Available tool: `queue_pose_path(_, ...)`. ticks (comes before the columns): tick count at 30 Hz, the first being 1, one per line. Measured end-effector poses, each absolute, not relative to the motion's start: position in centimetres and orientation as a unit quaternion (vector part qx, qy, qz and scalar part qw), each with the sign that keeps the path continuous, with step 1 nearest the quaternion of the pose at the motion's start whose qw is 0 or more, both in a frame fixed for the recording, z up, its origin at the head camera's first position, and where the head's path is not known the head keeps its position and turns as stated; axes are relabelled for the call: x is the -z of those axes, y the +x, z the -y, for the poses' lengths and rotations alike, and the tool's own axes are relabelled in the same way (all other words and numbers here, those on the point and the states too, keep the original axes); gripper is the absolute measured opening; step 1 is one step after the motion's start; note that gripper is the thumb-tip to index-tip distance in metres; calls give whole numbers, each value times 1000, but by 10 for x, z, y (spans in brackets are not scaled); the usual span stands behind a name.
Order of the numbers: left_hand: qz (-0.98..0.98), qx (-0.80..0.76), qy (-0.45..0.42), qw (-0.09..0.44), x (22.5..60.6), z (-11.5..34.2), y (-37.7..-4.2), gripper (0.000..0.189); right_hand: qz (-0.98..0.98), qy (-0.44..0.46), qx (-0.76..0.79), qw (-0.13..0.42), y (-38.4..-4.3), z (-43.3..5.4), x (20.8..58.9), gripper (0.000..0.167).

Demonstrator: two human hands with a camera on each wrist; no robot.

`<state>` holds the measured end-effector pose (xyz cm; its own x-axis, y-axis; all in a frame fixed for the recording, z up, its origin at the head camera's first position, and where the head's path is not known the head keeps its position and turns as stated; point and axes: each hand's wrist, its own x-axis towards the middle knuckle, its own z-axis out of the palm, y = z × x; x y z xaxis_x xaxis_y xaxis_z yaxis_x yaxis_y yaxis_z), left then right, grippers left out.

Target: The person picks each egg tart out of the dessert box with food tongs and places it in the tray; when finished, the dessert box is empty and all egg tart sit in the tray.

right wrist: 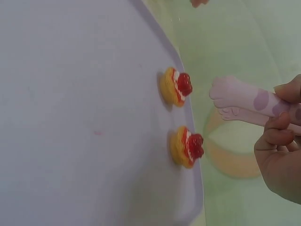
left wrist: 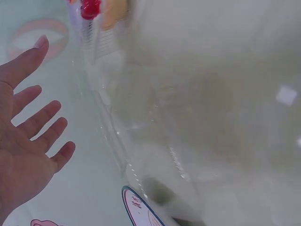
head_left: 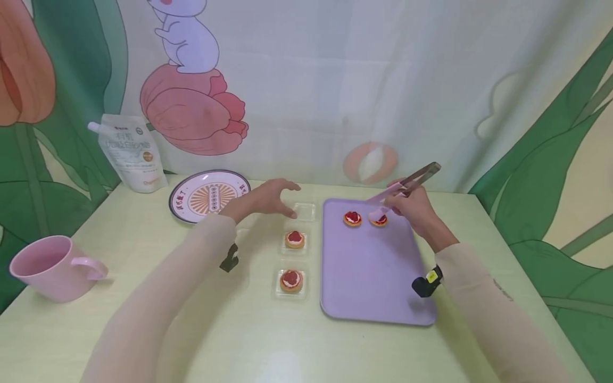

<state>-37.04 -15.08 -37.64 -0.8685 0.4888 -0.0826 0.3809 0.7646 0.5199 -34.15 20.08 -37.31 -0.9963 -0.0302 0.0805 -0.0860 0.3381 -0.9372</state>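
My right hand (head_left: 415, 206) grips a pair of tongs (right wrist: 244, 96) with pink paw-shaped tips and metal handles. Those tips overlap the right-hand strawberry tart (head_left: 378, 221) in the head view; in the right wrist view they hover above the tray, near two tarts. The other tart (head_left: 353, 219) sits to its left on the purple tray (head_left: 369, 271). My left hand (head_left: 268, 198), fingers spread and holding nothing, is beside a small clear plastic box (head_left: 306, 212). Nearer me, two more tarts (head_left: 294, 239) sit in clear boxes (head_left: 279, 290).
A round patterned plate (head_left: 184, 199) lies behind my left forearm. At the back left stands a white spouted pouch (head_left: 136, 159). A pink mug (head_left: 57, 276) is at the left edge of the table. A printed curtain (head_left: 306, 96) hangs right behind the table.
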Motion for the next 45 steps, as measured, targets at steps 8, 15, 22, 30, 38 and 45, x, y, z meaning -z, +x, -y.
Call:
queue_pose_path(8,-928,-242,272,84,382,161,-338,73,792,61,-608,-3,-333,-181,369,27)
queue_pose_path(15,-931,-209,285,89,390,166,-321,80,762,96,-640,-36,-329,-156,370,30)
queue_pose_path(22,-930,-201,295,91,395,170,-315,73,749,114,-649,-76,-323,-130,376,39)
queue_pose_path(30,-929,-187,307,84,404,170,-317,70,746,111,-648,-103,-319,-99,386,41)
queue_pose_path(38,-933,-178,302,80,407,170,-316,71,754,126,-636,-109,-318,-74,397,44)
queue_pose_path(45,-932,-184,300,83,411,172,-318,68,753,143,-632,-113,-320,-65,412,44)
